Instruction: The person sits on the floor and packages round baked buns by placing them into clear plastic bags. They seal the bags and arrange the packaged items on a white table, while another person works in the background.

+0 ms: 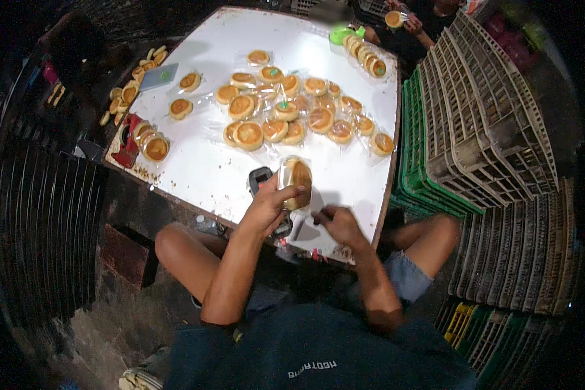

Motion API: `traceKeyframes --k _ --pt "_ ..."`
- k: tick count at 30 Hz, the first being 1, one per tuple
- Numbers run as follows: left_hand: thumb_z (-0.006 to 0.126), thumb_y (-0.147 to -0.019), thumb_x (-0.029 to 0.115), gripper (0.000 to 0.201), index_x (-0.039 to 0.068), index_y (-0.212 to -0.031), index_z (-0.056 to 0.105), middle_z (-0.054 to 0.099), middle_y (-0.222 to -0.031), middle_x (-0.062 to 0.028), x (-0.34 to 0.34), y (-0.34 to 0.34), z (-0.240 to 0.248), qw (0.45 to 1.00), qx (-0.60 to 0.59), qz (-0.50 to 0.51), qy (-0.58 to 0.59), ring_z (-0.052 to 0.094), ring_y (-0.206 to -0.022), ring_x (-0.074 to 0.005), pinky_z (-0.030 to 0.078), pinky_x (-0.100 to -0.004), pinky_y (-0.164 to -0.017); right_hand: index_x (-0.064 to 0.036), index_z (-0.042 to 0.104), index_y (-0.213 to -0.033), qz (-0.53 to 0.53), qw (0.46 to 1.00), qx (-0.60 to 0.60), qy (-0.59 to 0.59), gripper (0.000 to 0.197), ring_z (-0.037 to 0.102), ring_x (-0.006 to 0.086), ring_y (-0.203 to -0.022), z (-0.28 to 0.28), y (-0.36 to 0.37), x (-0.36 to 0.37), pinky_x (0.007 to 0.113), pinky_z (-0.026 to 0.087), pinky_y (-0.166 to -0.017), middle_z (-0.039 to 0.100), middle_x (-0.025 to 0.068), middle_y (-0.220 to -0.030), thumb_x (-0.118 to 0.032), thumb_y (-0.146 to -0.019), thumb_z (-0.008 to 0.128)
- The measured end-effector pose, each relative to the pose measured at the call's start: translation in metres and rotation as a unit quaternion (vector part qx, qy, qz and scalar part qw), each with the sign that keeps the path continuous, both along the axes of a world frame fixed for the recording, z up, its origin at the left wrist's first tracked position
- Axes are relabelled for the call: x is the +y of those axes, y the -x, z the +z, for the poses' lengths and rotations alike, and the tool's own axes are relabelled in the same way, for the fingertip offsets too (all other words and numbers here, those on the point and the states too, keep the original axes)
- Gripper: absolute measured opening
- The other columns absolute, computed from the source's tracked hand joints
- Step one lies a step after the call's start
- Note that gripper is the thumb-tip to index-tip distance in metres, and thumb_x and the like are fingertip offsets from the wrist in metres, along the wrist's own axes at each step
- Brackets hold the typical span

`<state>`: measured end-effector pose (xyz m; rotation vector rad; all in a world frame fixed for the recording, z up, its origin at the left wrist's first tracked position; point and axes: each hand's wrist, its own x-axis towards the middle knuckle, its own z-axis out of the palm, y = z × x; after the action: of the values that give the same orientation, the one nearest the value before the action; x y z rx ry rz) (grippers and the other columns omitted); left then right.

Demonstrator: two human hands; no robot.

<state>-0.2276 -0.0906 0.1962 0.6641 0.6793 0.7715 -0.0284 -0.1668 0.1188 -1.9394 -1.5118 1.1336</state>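
Observation:
My left hand [269, 205] is wrapped round a clear plastic bag of round browned buns [297, 183], held up over the near part of the white table [208, 175]. The bag's loose end hangs below my left hand. Just right of it is my right hand [341, 226], slightly blurred, its fingers curled with the tips close together; whatever they hold is too small to tell. Behind my left hand, a black device with red parts [260, 177] sits at the table's near edge, largely hidden. Several bagged buns [276, 129] lie spread beyond my hands.
Loose buns [154, 148] stand in a row by a red object [128, 140] at the left edge. More buns [375, 65] line up at the far right, near another person's hand [414, 25]. Stacked plastic crates [481, 130] rise along the table's right side.

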Motion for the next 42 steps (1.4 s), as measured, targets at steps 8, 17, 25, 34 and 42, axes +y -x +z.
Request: traceKeyframes --k 8,17,25,34,42 --pt "0.062 -0.081 0.002 0.057 0.001 -0.136 0.046 0.059 -0.107 -0.0053 -0.004 -0.016 0.000 0.967 0.157 -0.134 -0.151 0.057 -0.099 -0.0163 0.047 -0.0301 -0.087 0.0006 0.069 -0.081 0.115 0.980 0.133 -0.091 0.040 0.056 0.0103 -0.063 0.120 -0.002 0.040 0.030 0.046 -0.060 0.065 0.0079 -0.067 -0.039 -0.088 0.073" --pt "0.051 -0.101 0.041 0.060 0.002 -0.145 0.042 0.052 -0.138 -0.0145 -0.012 -0.012 -0.008 0.994 0.068 -0.081 0.033 0.051 -0.124 -0.0227 0.043 -0.0366 -0.103 -0.0065 0.061 -0.105 0.071 0.934 0.070 -0.343 0.063 0.059 0.0309 -0.102 0.055 -0.010 0.018 0.044 0.045 -0.095 0.063 0.0129 -0.104 -0.040 -0.062 0.091" --pt "0.079 -0.080 0.029 0.063 -0.004 -0.127 0.054 0.059 -0.122 -0.0225 0.077 -0.009 -0.039 0.770 0.495 0.104 -0.389 0.058 -0.114 -0.0341 0.047 -0.0424 -0.094 0.0013 0.049 -0.128 -0.048 0.925 -0.137 -0.352 0.052 0.060 0.0410 -0.095 -0.056 0.002 0.044 0.050 0.050 -0.084 0.059 0.0210 -0.109 -0.027 -0.088 0.067" --pt "0.072 -0.079 0.033 0.039 0.002 -0.103 0.067 0.070 -0.091 -0.0187 0.199 -0.010 -0.115 0.456 0.813 -0.110 -0.344 0.068 -0.091 -0.0395 0.054 -0.0468 -0.080 0.0021 0.048 -0.129 -0.002 0.978 -0.038 -0.205 0.070 0.056 0.0445 -0.109 -0.037 0.008 0.031 0.051 0.047 -0.092 0.054 0.0256 -0.122 -0.047 -0.084 0.070" --pt "0.075 -0.079 0.036 0.042 0.003 -0.103 0.064 0.061 -0.117 -0.0186 0.150 -0.070 -0.049 0.413 0.752 -0.167 -0.486 0.062 -0.105 -0.0371 0.051 -0.0501 -0.084 0.0039 0.053 -0.118 -0.070 0.967 0.038 -0.242 0.063 0.059 0.0404 -0.105 0.008 -0.032 0.042 0.047 0.048 -0.090 0.059 0.0262 -0.112 -0.048 -0.085 0.069"
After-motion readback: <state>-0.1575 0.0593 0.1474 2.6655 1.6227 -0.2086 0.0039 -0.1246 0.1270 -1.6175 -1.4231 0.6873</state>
